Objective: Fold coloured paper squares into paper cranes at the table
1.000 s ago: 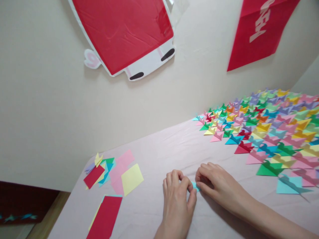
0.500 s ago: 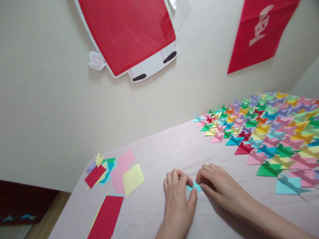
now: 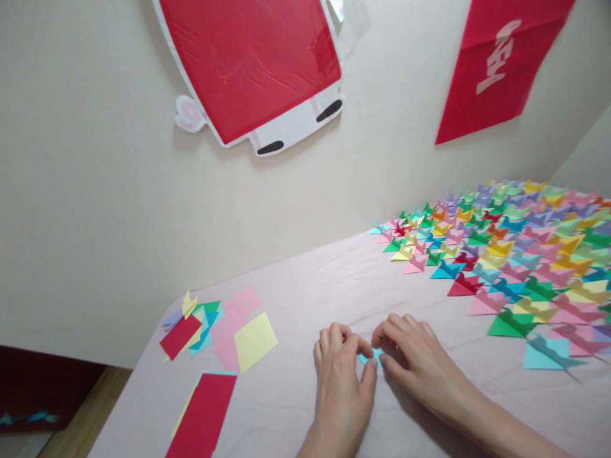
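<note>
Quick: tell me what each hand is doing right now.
Left hand: fingers pinched shut on the small blue paper.
Right hand: fingers pinched shut on the same paper.

Bare pink tablecloth (image 3: 310, 292) lies open between the loose paper squares (image 3: 224, 327) at left and the rows of folded paper pieces (image 3: 515, 261) at right — a clear lane to the wall (image 3: 95, 210). The red sheet (image 3: 203, 416) covers the near-left corner.

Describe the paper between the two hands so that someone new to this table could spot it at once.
On the pink-clothed table, look near the front where the left hand and right hand meet. Pinched between them is a tiny light-blue paper, the only piece held, not lying loose.
</note>
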`<control>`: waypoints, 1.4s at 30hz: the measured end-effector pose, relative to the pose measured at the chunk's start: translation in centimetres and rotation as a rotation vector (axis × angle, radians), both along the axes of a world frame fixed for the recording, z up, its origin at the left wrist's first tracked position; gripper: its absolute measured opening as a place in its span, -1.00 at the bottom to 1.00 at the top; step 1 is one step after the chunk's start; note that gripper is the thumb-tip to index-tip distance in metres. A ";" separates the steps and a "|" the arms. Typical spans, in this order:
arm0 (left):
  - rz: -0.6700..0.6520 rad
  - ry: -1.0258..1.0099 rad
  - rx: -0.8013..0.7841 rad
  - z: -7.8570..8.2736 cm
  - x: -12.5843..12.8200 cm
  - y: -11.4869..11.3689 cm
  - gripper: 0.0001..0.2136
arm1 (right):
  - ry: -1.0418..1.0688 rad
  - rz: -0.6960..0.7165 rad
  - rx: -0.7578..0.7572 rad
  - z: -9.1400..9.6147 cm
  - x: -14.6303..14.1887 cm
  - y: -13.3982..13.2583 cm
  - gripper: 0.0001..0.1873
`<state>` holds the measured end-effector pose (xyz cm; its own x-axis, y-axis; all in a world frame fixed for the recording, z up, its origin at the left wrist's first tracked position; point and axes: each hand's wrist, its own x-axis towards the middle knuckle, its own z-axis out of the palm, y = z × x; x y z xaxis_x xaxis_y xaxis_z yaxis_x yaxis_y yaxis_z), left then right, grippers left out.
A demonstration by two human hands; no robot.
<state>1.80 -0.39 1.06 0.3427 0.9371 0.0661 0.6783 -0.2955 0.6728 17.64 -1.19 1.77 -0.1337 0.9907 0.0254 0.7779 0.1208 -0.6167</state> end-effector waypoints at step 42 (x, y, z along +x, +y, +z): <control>0.063 0.067 0.022 0.4 0.4 -0.3 -0.84 | 0.101 0.011 0.017 -0.6 0.6 -0.3 -0.68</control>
<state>2.23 -0.70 1.46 0.2874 0.9556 0.0655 0.7394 -0.2648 0.6190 18.29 -1.48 1.15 -0.1402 0.9885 0.0562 0.7102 0.1399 -0.6900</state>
